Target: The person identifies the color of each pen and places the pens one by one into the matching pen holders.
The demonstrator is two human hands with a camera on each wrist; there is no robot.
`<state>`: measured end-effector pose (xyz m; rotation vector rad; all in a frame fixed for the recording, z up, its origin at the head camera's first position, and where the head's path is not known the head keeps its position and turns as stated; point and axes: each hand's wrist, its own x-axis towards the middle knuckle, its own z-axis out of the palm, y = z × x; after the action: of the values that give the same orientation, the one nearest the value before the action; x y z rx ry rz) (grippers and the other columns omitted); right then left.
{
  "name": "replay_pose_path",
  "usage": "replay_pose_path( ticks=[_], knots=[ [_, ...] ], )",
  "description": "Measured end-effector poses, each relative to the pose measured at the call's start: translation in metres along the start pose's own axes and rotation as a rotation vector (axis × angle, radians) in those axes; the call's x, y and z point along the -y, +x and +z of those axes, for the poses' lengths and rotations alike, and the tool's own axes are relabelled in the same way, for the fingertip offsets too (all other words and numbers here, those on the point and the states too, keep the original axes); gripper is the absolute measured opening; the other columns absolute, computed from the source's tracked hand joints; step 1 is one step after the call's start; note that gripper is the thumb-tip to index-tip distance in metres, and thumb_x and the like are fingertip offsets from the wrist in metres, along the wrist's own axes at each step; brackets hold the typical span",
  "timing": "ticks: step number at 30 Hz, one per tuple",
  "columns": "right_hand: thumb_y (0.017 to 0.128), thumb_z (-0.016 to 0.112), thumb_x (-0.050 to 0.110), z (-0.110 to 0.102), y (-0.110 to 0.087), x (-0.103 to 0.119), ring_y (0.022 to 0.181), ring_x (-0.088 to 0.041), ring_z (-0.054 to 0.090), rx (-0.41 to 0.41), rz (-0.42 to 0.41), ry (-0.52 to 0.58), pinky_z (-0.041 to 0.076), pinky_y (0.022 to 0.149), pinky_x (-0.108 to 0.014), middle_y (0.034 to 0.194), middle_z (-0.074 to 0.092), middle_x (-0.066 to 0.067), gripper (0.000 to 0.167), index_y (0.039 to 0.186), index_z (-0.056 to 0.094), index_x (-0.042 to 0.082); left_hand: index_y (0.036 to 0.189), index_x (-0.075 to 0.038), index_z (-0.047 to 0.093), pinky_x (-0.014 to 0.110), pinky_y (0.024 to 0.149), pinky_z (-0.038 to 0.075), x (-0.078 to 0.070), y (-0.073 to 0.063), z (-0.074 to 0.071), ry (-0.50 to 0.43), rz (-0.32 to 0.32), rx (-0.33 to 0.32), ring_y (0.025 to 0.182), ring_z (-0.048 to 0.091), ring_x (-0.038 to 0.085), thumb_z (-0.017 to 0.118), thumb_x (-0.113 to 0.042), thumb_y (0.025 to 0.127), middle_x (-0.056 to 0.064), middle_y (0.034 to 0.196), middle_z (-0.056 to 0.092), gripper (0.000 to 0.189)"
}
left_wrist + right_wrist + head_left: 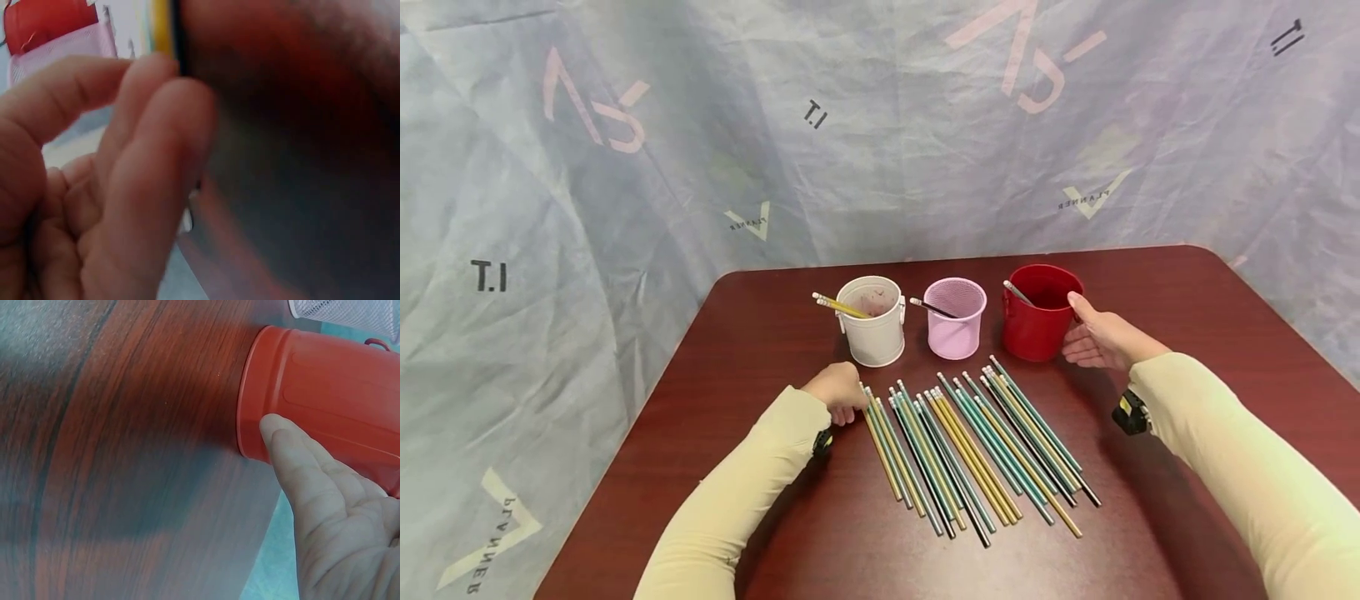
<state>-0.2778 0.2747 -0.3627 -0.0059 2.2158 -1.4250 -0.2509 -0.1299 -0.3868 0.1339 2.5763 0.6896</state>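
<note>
Near the table's middle my left hand pinches the eraser end of the leftmost yellow pencil, thumb and forefinger tips close together. In the left wrist view those fingertips hide most of the contact. My right hand touches the right side of a red bucket, thumb at its rim and fingers straight along its wall. That bucket holds a single pencil. Beside it stand a pink mesh cup with a black pencil and a white bucket with yellow pencils.
Several green, black and yellow pencils lie side by side on the brown table, erasers towards the containers. A grey printed cloth hangs behind the table's far edge.
</note>
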Motion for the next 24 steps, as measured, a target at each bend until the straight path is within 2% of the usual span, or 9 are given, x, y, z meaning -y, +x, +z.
replay_pose_path(
  ticks=[6, 9, 13, 17, 20, 24],
  knots=[
    [0.096, 0.008, 0.062, 0.001, 0.0, -0.001, 0.117, -0.046, 0.051, 0.0, 0.004, 0.002, 0.042, 0.1, -0.047, 0.134, 0.037, -0.042, 0.098, 0.133, 0.023, -0.028, 0.06, -0.001, 0.061, 0.027, 0.042, 0.051, 0.0, 0.002, 0.005, 0.12, -0.016, 0.021, 0.036, 0.053, 0.014, 0.062, -0.008, 0.081, 0.005, 0.045, 0.056, 0.023],
    [0.095, 0.009, 0.063, 0.001, -0.001, 0.0, 0.119, -0.048, 0.048, -0.007, 0.006, 0.005, 0.04, 0.101, -0.049, 0.134, 0.036, -0.043, 0.099, 0.133, 0.022, -0.028, 0.062, 0.001, 0.061, 0.027, 0.042, 0.05, 0.001, 0.003, 0.004, 0.093, -0.026, 0.053, 0.037, 0.053, 0.014, 0.06, -0.009, 0.083, 0.006, 0.046, 0.057, 0.023],
    [0.095, 0.009, 0.064, 0.0, 0.0, 0.002, 0.121, -0.049, 0.047, -0.008, 0.005, 0.009, 0.04, 0.102, -0.049, 0.135, 0.035, -0.043, 0.1, 0.133, 0.022, -0.028, 0.061, 0.003, 0.06, 0.023, 0.04, 0.049, 0.006, 0.005, 0.004, -0.057, -0.034, 0.084, 0.038, 0.053, 0.012, 0.058, -0.004, 0.083, 0.007, 0.047, 0.056, 0.022],
    [0.095, 0.008, 0.064, -0.001, 0.002, 0.002, 0.12, -0.048, 0.047, 0.003, 0.004, 0.007, 0.041, 0.102, -0.048, 0.135, 0.034, -0.043, 0.101, 0.133, 0.021, -0.028, 0.063, 0.0, 0.058, 0.021, 0.042, 0.05, 0.011, 0.007, 0.0, -0.275, -0.033, 0.073, 0.04, 0.054, 0.011, 0.056, -0.002, 0.082, 0.006, 0.05, 0.056, 0.02],
    [0.094, 0.007, 0.064, -0.001, 0.003, 0.002, 0.121, -0.048, 0.047, 0.013, 0.005, 0.005, 0.041, 0.102, -0.048, 0.136, 0.033, -0.043, 0.101, 0.133, 0.021, -0.028, 0.07, 0.002, 0.059, 0.021, 0.045, 0.051, 0.013, 0.007, -0.008, -0.457, 0.001, 0.027, 0.043, 0.056, 0.011, 0.056, -0.001, 0.084, 0.006, 0.054, 0.057, 0.014],
    [0.094, 0.008, 0.064, -0.001, 0.004, 0.002, 0.12, -0.047, 0.048, 0.014, 0.008, 0.009, 0.041, 0.102, -0.048, 0.136, 0.034, -0.043, 0.101, 0.133, 0.021, -0.028, 0.088, 0.009, 0.06, 0.027, 0.053, 0.056, 0.01, 0.001, -0.023, -0.624, 0.109, -0.079, 0.052, 0.061, 0.013, 0.055, 0.002, 0.087, 0.007, 0.064, 0.061, 0.008]
  ],
)
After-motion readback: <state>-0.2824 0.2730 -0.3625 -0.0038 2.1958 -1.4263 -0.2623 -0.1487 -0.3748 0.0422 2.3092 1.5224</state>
